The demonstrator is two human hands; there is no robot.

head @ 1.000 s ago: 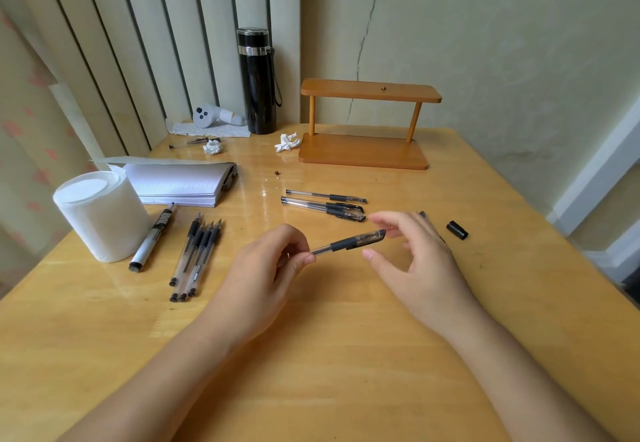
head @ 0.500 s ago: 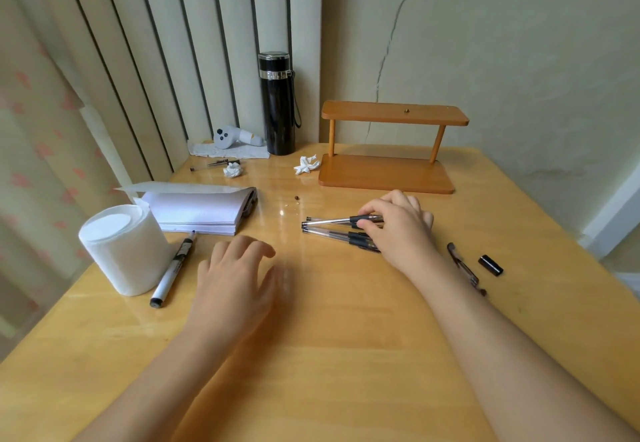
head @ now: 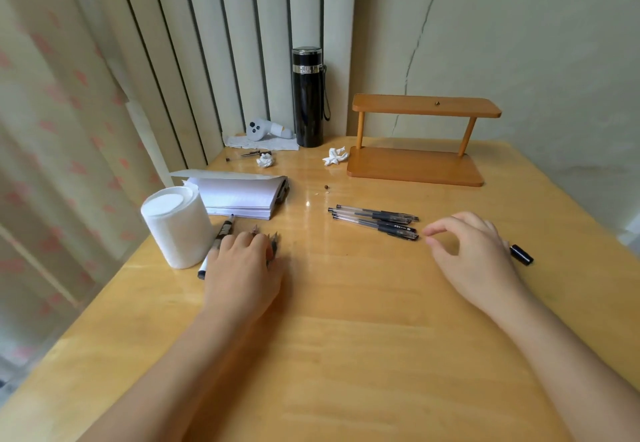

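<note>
A white paper roll (head: 176, 225) stands at the left side of the table (head: 346, 337). A marker (head: 217, 246) lies just beside the roll. Its far tip points at a notebook (head: 242, 195), which lies behind them.

The left hand (head: 242, 268) lies palm down, right next to the marker. Its fingers (head: 258, 244) rest on a pile of pens (head: 274, 241). Only a few dark pen tips poke out past the fingers. I cannot tell if the hand grips a pen or just lies on them.

At the back, near the corner, there is a small white gadget (head: 266, 129) on a cloth. A tall black bottle (head: 307, 98) stands next to it. Two balls of crumpled tissue (head: 335, 156) lie in front of them.

In the middle of the table lie three pens (head: 375, 221), side by side and touching. Behind them, by the wall, sits a wooden rack (head: 415, 166).

The right hand (head: 474, 261) is just to the right of the three pens. It is near their ends but does not touch them. Its fingers are softly bent, the thumb and first finger are apart, and it holds nothing.

A black cap (head: 521, 254) lies on the table just past the right hand.
</note>
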